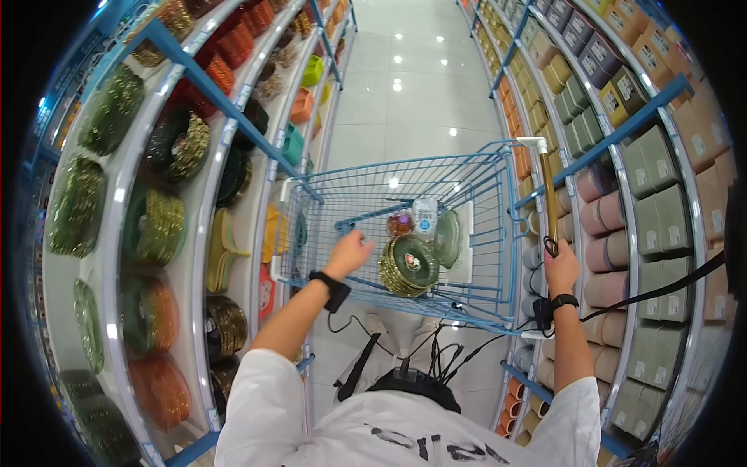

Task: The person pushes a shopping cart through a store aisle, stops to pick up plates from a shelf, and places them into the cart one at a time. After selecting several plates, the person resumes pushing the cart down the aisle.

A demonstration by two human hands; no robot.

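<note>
My left hand (350, 253) hovers over the left part of the blue wire shopping cart (331, 175), fingers loosely bent and slightly apart, with nothing visible in it. To its right, inside the cart, lies a stack of dark green plates (412, 263) with gold beaded rims. Beside the stack rest a clear greenish glass dish (449, 238), a white and blue package (425, 212) and a small reddish-purple container (400, 224). My right hand (562, 268) is wrapped round the cart's golden-brown handle bar (547, 191) at the right.
Shelves on the left hold green, gold and orange plates (156, 226), with yellow leaf-shaped dishes (224, 253). Shelves on the right carry grey-green boxes (655, 218) and pink cylinders (603, 214). Tiled floor (412, 86) runs down the aisle beyond the cart. Black cables (447, 346) hang near my waist.
</note>
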